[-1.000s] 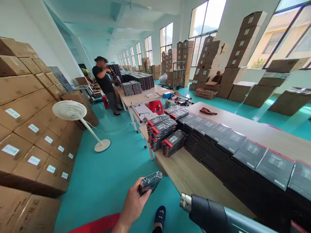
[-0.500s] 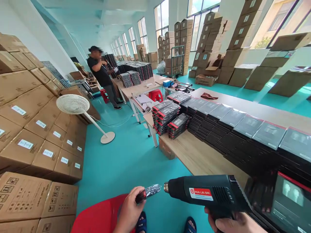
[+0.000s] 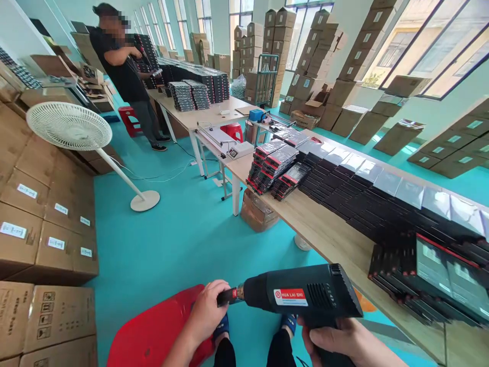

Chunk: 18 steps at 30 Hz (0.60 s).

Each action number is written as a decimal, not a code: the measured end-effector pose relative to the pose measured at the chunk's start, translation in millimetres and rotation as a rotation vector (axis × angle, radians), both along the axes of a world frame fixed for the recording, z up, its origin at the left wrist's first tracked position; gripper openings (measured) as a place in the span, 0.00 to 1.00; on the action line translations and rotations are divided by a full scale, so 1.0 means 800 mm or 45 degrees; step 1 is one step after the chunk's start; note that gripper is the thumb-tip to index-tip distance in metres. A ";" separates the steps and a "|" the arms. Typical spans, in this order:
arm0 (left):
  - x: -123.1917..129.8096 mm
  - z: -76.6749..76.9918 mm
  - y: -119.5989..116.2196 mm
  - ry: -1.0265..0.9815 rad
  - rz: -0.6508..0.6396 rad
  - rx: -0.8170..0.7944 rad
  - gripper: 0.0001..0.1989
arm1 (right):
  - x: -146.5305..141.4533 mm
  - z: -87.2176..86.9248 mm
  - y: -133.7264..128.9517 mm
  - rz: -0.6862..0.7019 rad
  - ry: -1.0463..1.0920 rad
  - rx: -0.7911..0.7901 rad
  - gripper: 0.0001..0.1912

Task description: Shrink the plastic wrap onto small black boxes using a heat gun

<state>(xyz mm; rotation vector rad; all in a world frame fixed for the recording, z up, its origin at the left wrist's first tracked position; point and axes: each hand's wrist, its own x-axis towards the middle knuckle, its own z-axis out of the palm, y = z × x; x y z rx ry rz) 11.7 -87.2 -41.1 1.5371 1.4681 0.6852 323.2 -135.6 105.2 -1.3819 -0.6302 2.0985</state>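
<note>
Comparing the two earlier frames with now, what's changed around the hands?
The heat gun and the wrapped packet have come together: the gap at the nozzle has closed in view, though contact is unclear. The packet, broad face showing at first, is now seen edge-on. No letting go shows; the left hand still grips the packet, the right hand the gun.

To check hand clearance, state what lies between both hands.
The head view shows the heat gun, its nozzle by the dark packet in the left hand; the right hand grips the handle.
</note>
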 end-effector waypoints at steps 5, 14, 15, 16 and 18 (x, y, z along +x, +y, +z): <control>-0.038 0.001 -0.001 -0.072 -0.006 0.001 0.12 | -0.022 0.008 -0.015 -0.094 -0.059 0.045 0.24; -0.047 0.031 -0.011 -0.384 0.113 -0.057 0.12 | -0.005 0.009 -0.016 -0.083 -0.023 0.165 0.21; -0.044 0.037 -0.015 -0.472 0.150 -0.107 0.12 | 0.001 0.007 -0.014 -0.090 0.014 0.163 0.22; -0.040 0.043 -0.019 -0.588 0.205 -0.166 0.13 | 0.008 0.004 -0.014 -0.095 0.047 0.164 0.23; -0.030 0.050 -0.026 -0.900 0.390 -0.313 0.14 | 0.026 -0.001 -0.014 -0.082 0.094 0.178 0.24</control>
